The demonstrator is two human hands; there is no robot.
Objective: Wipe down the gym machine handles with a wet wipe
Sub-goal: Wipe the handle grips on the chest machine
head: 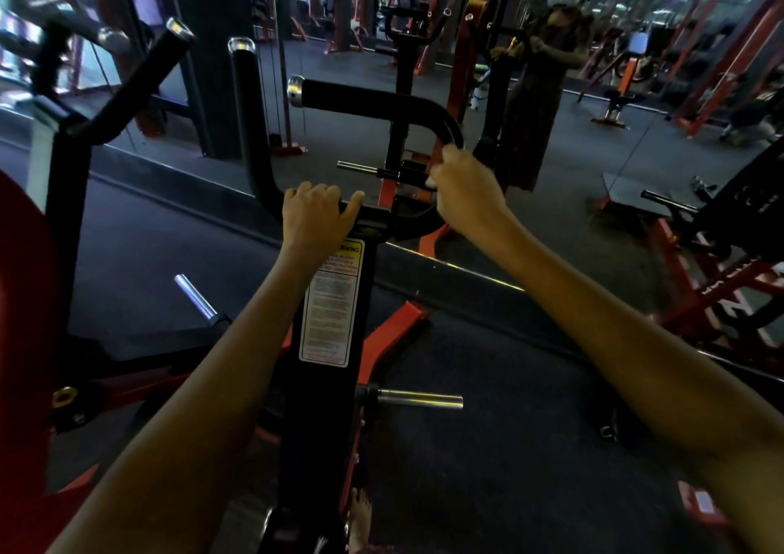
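A black gym machine has a padded horizontal handle (369, 101) with a chrome cap, which bends down at its right end. An upright padded handle (244, 108) rises on the left. My right hand (462, 193) grips the lower part of the horizontal handle's bend, fingers curled round it. A small pale bit shows at its fingertips; I cannot tell whether it is the wet wipe. My left hand (316, 218) holds the crossbar at the foot of the upright handle, fingers curled over its top.
The machine's black column (329, 405) with a warning label runs down between my forearms. Chrome weight pegs (420, 398) stick out beside it. A second handle frame (140, 82) and a red pad (21, 299) stand left. A mirror wall lies ahead, red equipment to the right.
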